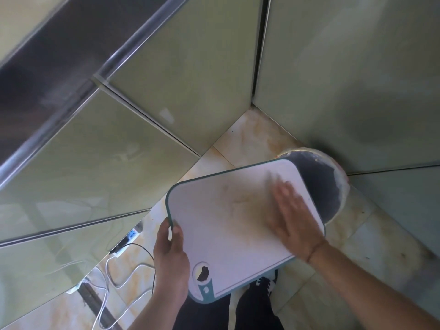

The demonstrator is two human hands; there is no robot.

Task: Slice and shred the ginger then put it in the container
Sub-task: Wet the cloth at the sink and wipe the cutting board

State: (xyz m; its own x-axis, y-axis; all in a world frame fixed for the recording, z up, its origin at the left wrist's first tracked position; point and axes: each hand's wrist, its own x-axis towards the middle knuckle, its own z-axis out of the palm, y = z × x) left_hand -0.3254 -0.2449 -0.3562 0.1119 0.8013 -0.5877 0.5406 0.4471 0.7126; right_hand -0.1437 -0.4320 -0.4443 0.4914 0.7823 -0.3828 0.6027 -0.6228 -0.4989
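Ginger: none I can make out as pieces, only a yellowish smear on the cutting board (228, 210), blurred. One board, white with teal edge, held tilted over one bin (333, 184) on the floor; far end of the board overlaps the bin's rim. Bin lined dark, contents cannot be told. My left hand (170, 256) grips the board's near-left edge, thumb on top. My right hand (291, 215) lies flat on the board, fingers straight, motion-blurred. One power strip (129, 236) and several white cables (123, 279) on the tiled floor, left
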